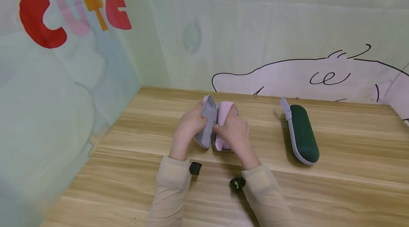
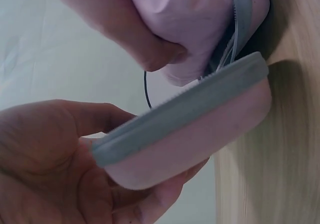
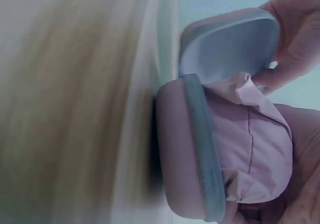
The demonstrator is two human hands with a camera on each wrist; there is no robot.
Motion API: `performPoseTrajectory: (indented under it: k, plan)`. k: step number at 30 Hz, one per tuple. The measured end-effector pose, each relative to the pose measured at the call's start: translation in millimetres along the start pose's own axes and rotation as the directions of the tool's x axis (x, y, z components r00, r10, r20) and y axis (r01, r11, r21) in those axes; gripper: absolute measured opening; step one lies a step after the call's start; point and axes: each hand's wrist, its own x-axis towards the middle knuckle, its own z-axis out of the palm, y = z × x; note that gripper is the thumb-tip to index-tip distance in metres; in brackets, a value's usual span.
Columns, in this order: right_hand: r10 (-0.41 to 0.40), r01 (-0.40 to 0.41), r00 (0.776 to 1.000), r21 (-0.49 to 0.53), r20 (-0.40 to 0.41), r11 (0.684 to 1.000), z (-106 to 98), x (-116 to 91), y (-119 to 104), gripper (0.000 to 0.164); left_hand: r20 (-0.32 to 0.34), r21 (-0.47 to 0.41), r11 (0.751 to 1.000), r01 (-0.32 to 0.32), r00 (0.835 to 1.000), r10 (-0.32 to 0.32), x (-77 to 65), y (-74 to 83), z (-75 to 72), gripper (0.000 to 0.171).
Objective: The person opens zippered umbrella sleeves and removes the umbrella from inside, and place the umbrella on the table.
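Observation:
A pink glasses case (image 3: 180, 154) with grey zip edging stands unzipped on the table, its lid swung up to the left. My left hand (image 1: 190, 122) holds that lid (image 2: 192, 144), thumb on the grey inner side and fingers behind the pink shell. A soft pink cloth pouch (image 3: 255, 144) bulges out of the case's other half. My right hand (image 1: 236, 131) grips the pouch, thumb and fingers on either side of it. Whatever the pouch contains is hidden by its fabric.
To the right on the wooden table (image 1: 361, 156) lies a dark green case (image 1: 303, 134) with grey edging and a pale strap (image 1: 284, 106) at its far end. A printed cloth backdrop (image 1: 179, 42) rises behind the table and along its left side.

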Motion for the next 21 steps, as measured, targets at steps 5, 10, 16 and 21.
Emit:
performPoseTrajectory:
  k: [5, 10, 16, 21]
  plan:
    - [-0.01, 0.012, 0.999, 0.056, -0.039, 0.998, -8.1, -1.2, -1.2, 0.094, -0.013, 0.03, 0.999, -0.01, 1.0, 0.01, 0.8, -0.9, 0.6, 0.063]
    - [0.003, 0.0, 1.0, 0.095, -0.031, 0.996, -14.4, -1.3, -2.4, 0.089, -0.03, 0.052, 0.998, -0.019, 0.999, 0.02, 3.9, -4.9, 2.5, 0.063]
    - [0.0, 0.0, 1.0, 0.14, -0.003, 0.99, -20.3, -2.8, -4.2, 0.089, -0.037, 0.058, 0.998, -0.007, 0.999, 0.009, 6.0, -8.0, 3.3, 0.064]
    - [0.002, -0.005, 1.0, 0.171, 0.016, 0.985, -26.1, -3.6, -6.0, 0.092, -0.036, 0.064, 0.998, 0.0, 0.999, 0.002, 7.2, -8.6, 4.5, 0.065]
